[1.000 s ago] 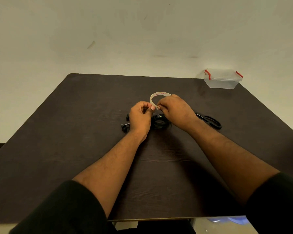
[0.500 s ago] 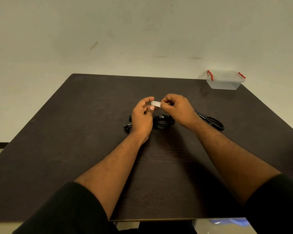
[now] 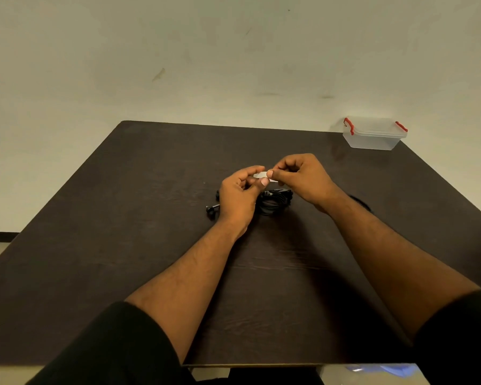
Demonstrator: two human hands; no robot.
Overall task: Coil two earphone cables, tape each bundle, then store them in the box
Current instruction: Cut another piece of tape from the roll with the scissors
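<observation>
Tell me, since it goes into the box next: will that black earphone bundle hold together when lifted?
Probably not fully: the earphone bundle looks untaped, so its thin loops may flop open. Its earbuds already trail loose and would likely dangle.

No text, label, brand or number can be read anywhere; the small white tape piece [image 3: 262,175] above the dark table [image 3: 150,245] shows no legible marks.

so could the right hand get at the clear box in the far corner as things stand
Probably not straight away: the right hand pinches the tape piece together with the left hand. The path to the clear box looks free.
</observation>
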